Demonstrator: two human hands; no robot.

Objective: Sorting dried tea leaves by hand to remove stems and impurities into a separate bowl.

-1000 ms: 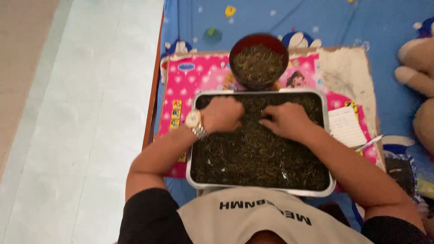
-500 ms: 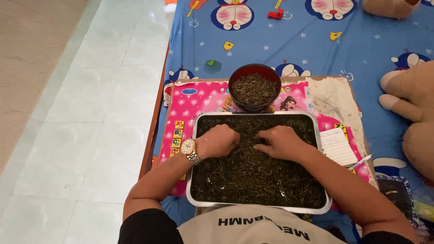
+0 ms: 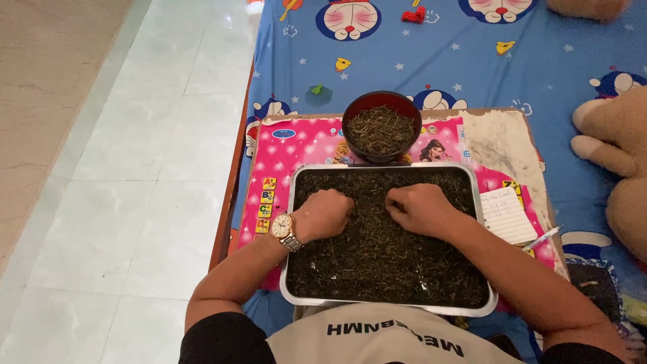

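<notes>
Left hand (image 3: 328,214) and right hand (image 3: 419,208): you are resting both, fingers curled down and knuckles up, on the dried dark leaves (image 3: 384,263) that are filling the metal tray (image 3: 291,269). Your fingertips are pressing into the leaves near the middle of the tray's far half, the two hands lying just beside each other but apart; whether either is pinching any leaves cannot be told from above. You are wearing a gold wristwatch (image 3: 284,228) on the left wrist.

Just beyond the tray's far rim a dark red bowl (image 3: 381,126) is standing, holding more of the same leaves. Tray and bowl are sitting on a pink picture mat (image 3: 296,145), which is lying over a worn board (image 3: 502,138). To the right of the tray a slip of written paper (image 3: 507,216) is lying, with a pen (image 3: 540,238) just beside it.

The board is resting on a bed covered by a blue cartoon-print sheet (image 3: 377,57). A tan plush toy (image 3: 617,162) is lying at the right edge. To the left the floor (image 3: 128,189) is showing pale glossy tiles.
</notes>
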